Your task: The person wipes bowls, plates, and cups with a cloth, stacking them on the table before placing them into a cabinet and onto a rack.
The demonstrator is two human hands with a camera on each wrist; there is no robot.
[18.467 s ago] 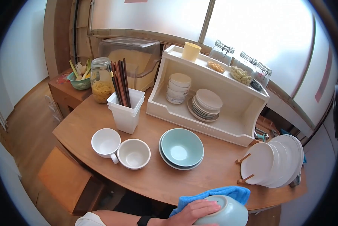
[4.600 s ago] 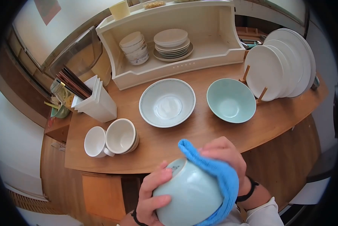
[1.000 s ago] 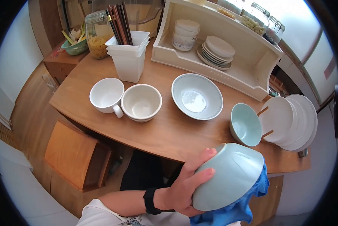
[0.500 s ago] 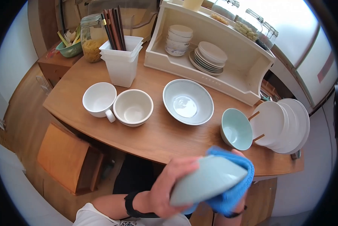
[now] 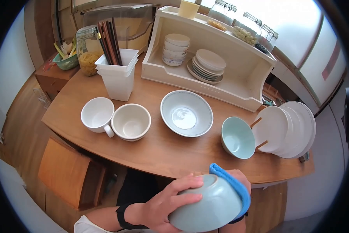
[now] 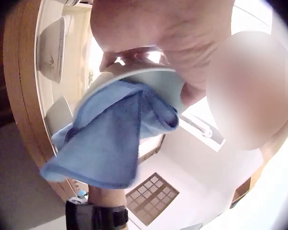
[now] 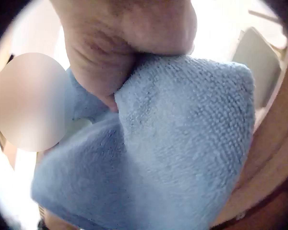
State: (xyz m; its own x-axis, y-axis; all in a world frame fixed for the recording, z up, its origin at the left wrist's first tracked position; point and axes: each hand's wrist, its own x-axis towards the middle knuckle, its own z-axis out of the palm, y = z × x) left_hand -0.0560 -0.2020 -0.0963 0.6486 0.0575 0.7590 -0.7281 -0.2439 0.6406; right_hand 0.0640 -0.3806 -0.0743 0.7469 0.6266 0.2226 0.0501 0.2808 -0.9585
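Observation:
My left hand [image 5: 162, 207] grips a pale blue-green bowl [image 5: 211, 206] above the table's front edge. The bowl is tilted, its foot ring turned up and its mouth facing down. At its right side, my right hand [image 5: 241, 178] holds a blue cloth [image 5: 239, 190] against the rim, fingers partly hidden behind it. In the left wrist view the cloth [image 6: 110, 134] hangs in folds from the bowl's mouth. The right wrist view shows the cloth [image 7: 187, 129] bunched under the right hand [image 7: 129, 33].
A matching bowl [image 5: 238, 138] stands beside white plates [image 5: 273, 130] in a wooden rack. A wide white bowl [image 5: 187, 112] sits mid-table, with white cups [image 5: 97, 114] to its left. Behind are a chopstick holder [image 5: 118, 79] and a cream shelf [image 5: 236, 83] with dishes.
Since the oldest frame, the top bowl has left the mid-table stack and a bowl now stands by the plates. In the last second the held bowl has turned in my hands along with the cloth.

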